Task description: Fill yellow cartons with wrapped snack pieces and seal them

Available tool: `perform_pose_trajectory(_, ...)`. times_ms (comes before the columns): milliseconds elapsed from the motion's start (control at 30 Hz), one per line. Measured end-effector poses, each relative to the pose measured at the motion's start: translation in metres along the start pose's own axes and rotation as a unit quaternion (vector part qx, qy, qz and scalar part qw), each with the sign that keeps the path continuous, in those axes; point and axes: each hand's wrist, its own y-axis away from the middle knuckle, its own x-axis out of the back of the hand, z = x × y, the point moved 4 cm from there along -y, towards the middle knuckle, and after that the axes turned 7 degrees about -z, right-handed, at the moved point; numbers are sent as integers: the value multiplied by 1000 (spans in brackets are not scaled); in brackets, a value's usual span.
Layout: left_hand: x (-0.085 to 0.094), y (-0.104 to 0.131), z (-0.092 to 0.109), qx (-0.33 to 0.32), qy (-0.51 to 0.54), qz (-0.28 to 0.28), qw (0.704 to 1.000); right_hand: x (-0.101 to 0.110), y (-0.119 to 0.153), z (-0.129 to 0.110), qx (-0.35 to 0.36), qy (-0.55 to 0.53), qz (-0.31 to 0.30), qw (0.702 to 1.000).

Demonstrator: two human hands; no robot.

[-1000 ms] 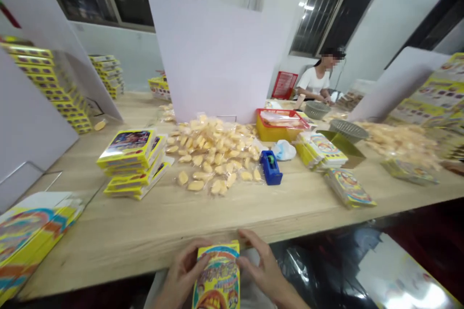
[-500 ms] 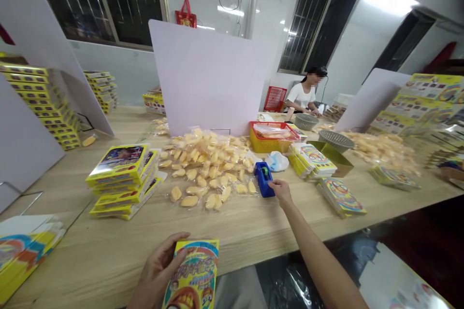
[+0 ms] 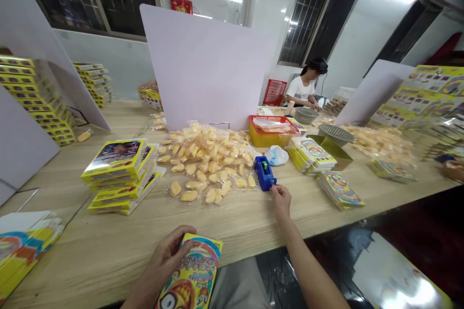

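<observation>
My left hand (image 3: 170, 253) is closed around a yellow cartoon-printed box (image 3: 197, 270) at the table's front edge, thumb across its printed face. My right hand (image 3: 282, 201) pinches at the front, cutter end of a blue tape dispenser (image 3: 265, 176), which holds a green-cored roll. The bit of tape between those fingertips is too small to see clearly. Left of the dispenser spreads a heap of small yellow pieces in clear wrappers (image 3: 206, 154).
Stacked yellow boxes (image 3: 116, 159) stand at left, flat cartons (image 3: 25, 246) nearer. On the right are more printed boxes (image 3: 339, 190), a red-and-yellow basket (image 3: 270, 140) and grey baskets (image 3: 335, 134). A white board (image 3: 203, 67) stands behind the heap. A person (image 3: 304, 89) sits beyond.
My right hand has shifted from the dispenser's right side to its front end, fingers pinched together. The left hand and its box have risen slightly and tilted. The view has shifted a little.
</observation>
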Motion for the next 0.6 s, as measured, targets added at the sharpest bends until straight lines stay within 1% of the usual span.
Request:
perform_pose_trajectory(67,-3,-3,0,-8,-7,-39,999,3,1,5,-21,-8,31,999)
perform_pose_trajectory(100,-5,-5,0,-12,-9,-56,998,4,1,5,-30,-12,33,999)
perform_pose_trajectory(167,-7,-7,3,-19,-14,-72,997,6,3,1,-45,-23,8,999)
perform_pose_trajectory(200,-8,-8,4,-22,-20,-73,997,6,7,-4,-53,-29,-17,998)
perform_pose_trajectory(267,-10,-10,10,-34,-41,-77,996,2,20,-20,-71,-47,-88,992)
perform_pose_trajectory(300,-12,-11,13,-38,-50,-82,995,-3,28,-31,-80,-56,-142,985)
perform_pose_trajectory(333,-15,-13,15,-40,-52,-92,994,-11,38,-45,-82,-61,-215,971)
perform_pose_trajectory(367,-18,-15,17,-38,-49,-107,992,-20,49,-61,-77,-64,-298,949)
perform_pose_trajectory(400,-21,-17,19,-34,-41,-123,991,-31,61,-79,-56,-57,-404,911)
perform_pose_trajectory(433,-25,-19,21,-29,-32,-141,989,-41,73,-97,-26,-48,-493,868)
perform_pose_trajectory(467,-29,-20,23,-24,-24,-161,986,-49,85,-114,7,-38,-565,824)
perform_pose_trajectory(500,-33,-21,25,-20,-17,-178,984,-56,94,-127,41,-27,-617,785)
perform_pose_trajectory(533,-38,-22,27,-17,-12,-193,981,-61,102,-138,71,-17,-646,760)
perform_pose_trajectory(567,-41,-21,29,-13,-8,-202,979,-66,107,-146,96,-7,-661,744)
perform_pose_trajectory(600,-44,-21,31,-9,-3,-206,978,-70,112,-149,118,4,-667,736)
